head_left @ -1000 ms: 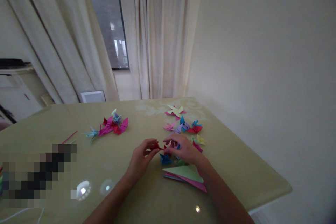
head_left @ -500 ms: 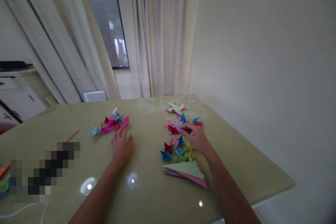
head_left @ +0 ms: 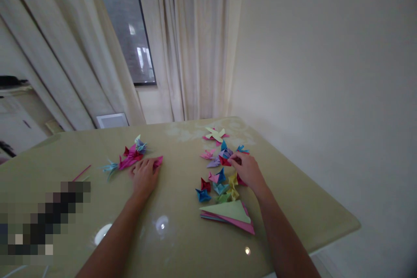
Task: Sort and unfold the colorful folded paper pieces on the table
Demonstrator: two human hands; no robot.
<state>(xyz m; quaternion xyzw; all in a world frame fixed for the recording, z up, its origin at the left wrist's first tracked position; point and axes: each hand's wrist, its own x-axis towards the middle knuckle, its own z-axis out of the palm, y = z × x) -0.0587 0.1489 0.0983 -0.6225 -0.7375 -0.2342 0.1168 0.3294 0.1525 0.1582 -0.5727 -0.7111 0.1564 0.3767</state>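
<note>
My left hand (head_left: 144, 177) rests palm down on the left of the table, its fingers bent around a pink folded paper piece (head_left: 158, 162). Just beyond it lies a cluster of magenta folded paper (head_left: 130, 156), with a light-blue paper flower (head_left: 110, 167) at its left end. My right hand (head_left: 250, 169) pinches a red origami piece (head_left: 224, 161) between thumb and fingertips. Around that hand are a lavender piece (head_left: 215, 160), a pink one (head_left: 207, 154) and a blue one (head_left: 241, 148). Closer to me sit several small origami pieces (head_left: 220, 188) in blue, red, yellow and green.
Folded paper sheets (head_left: 228, 215) lie fanned at the front of the table (head_left: 176, 234). A pale-green and pink paper cross (head_left: 215, 135) is at the back. A thin pink stick (head_left: 81, 173) lies at left beside a blurred-out patch. A wall (head_left: 319, 74) borders the right side.
The red piece has shifted right in my right hand's fingertips. On the left, the pink piece has come nearer to me, against my left hand. The view has turned slightly right.
</note>
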